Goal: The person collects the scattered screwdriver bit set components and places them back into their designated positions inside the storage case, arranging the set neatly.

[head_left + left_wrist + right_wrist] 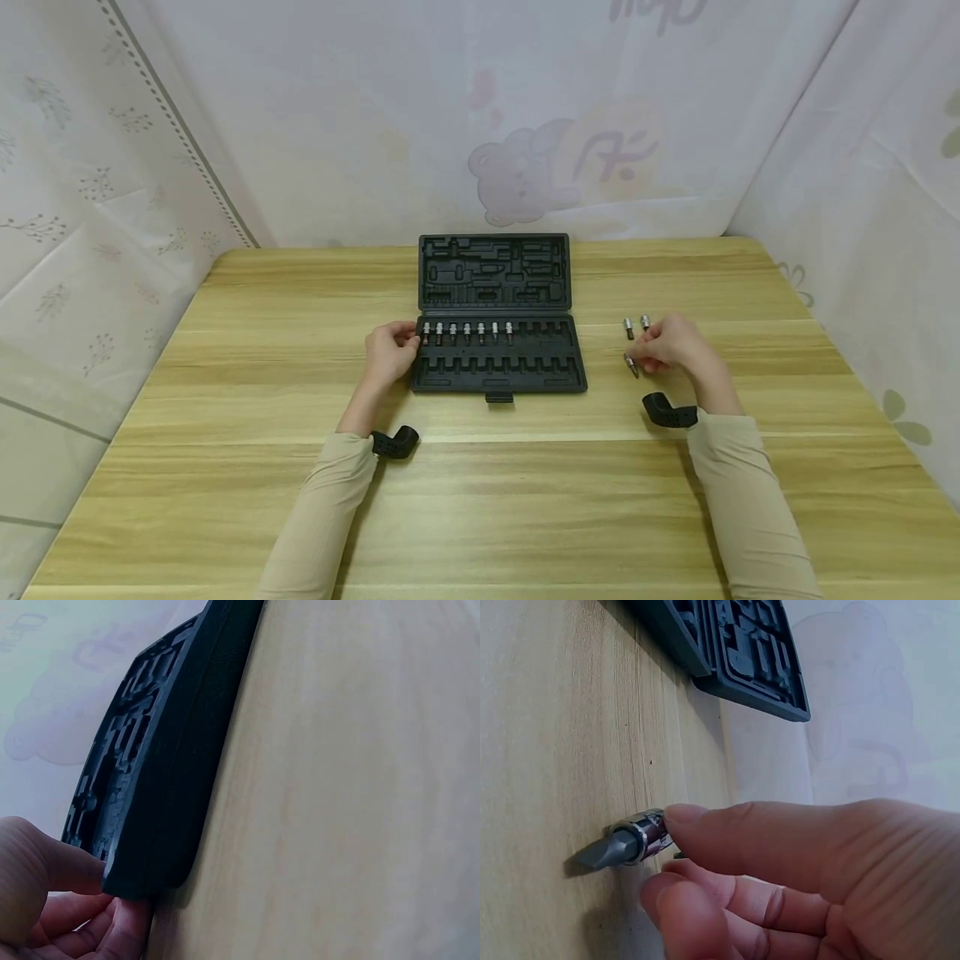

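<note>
A black plastic socket case lies unfolded on the table, its lid leaning back. Several silver bit sockets fill the left part of its upper row. My left hand grips the case's left edge, thumb on the rim and fingers curled below, as the left wrist view shows. To the right of the case, my right hand pinches a flat-bladed bit socket by its chrome end, its blade pointing down close over the wood. Two more bit sockets stand just beyond these fingers.
The wooden table carries everything. A pale printed cloth hangs behind it and at both sides. Black wrist mounts stick out from both sleeves.
</note>
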Demonstrator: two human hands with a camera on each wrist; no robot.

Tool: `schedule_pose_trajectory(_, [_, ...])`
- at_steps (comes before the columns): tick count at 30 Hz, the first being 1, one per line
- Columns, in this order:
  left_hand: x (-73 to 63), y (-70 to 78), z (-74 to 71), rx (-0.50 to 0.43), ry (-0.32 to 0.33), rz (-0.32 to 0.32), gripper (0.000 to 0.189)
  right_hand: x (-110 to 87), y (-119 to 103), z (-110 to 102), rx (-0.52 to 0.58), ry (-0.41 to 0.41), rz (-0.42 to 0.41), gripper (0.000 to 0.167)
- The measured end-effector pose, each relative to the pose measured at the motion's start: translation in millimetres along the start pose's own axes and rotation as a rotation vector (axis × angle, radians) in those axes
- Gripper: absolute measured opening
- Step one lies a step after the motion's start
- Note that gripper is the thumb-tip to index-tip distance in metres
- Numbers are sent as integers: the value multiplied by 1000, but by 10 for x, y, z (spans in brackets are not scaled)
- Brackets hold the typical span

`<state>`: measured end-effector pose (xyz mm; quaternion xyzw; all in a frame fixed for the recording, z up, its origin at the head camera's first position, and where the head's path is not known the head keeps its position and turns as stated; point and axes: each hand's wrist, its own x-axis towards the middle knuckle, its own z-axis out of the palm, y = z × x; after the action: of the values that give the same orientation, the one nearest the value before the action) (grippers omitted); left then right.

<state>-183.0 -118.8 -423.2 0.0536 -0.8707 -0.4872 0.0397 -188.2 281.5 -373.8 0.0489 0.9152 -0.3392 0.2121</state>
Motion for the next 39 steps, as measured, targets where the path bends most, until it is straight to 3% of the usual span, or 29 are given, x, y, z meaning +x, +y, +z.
schedule_pose_trajectory(9, [-19,-6,0,-3,-1,4,22,19,-22,21,12,-61,32,17])
schedule_pose_trajectory(20, [-8,-26,4,3,2,10,22,58,-11,55,-12,-72,34,18])
schedule_pose_trajectory(26, [-4,-14,2,-4,2,20,22,94,1,63,40,-87,76,17])
schedule_pose_trajectory(39, [14,-7,7,4,2,13,22,135,-151,19,27,-114,17,18])
